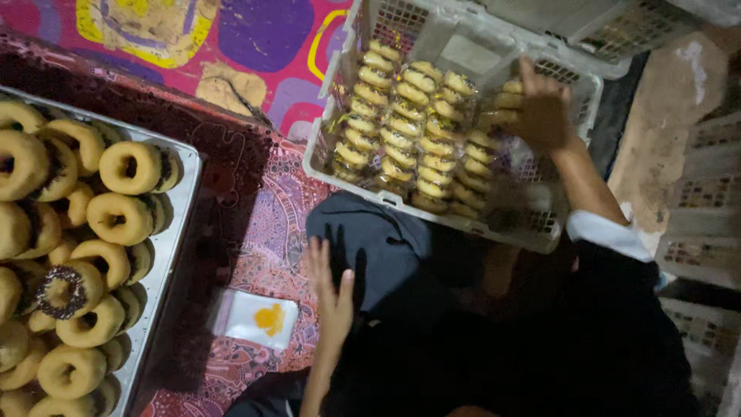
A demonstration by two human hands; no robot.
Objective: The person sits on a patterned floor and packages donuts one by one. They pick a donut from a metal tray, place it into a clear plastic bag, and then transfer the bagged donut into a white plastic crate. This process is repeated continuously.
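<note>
A white plastic crate (pixel 432 212) sits at the far right of the scene, tilted a little, with its long side running from lower left to upper right. Inside it, packed doughnuts (pixel 401 131) wrapped in clear film stand on edge in close rows; the rows run from the crate's far wall towards its near wall, and each doughnut leans against the next. Another pale latticed crate (pixel 610 27) lies just beyond it at the top edge.

The right hand (pixel 540 108) reaches into the right part of the crate, fingers bent around the top of one row of wrapped doughnuts (pixel 505 100), the index finger pointing away from the person. Whether it grips a pack or only presses on it cannot be told. A white cuff (pixel 606 232) shows at the forearm above a dark sleeve.

The left hand (pixel 332 289) lies flat and open, fingers spread narrowly and pointing to the far side, resting on dark cloth (pixel 378 243) over the person's lap. It holds nothing.

At the left, a metal tray (pixel 166 259) holds many unwrapped ring doughnuts (pixel 120 218), stacked overlapping; one (pixel 65 289) carries dark chocolate sprinkles. Between the tray and the left hand, a small clear plastic bag (pixel 255 318) with a yellow mark lies flat on the patterned red mat (pixel 270 201). A bright pink and purple cloth (pixel 255 38) covers the floor at the far side.
</note>
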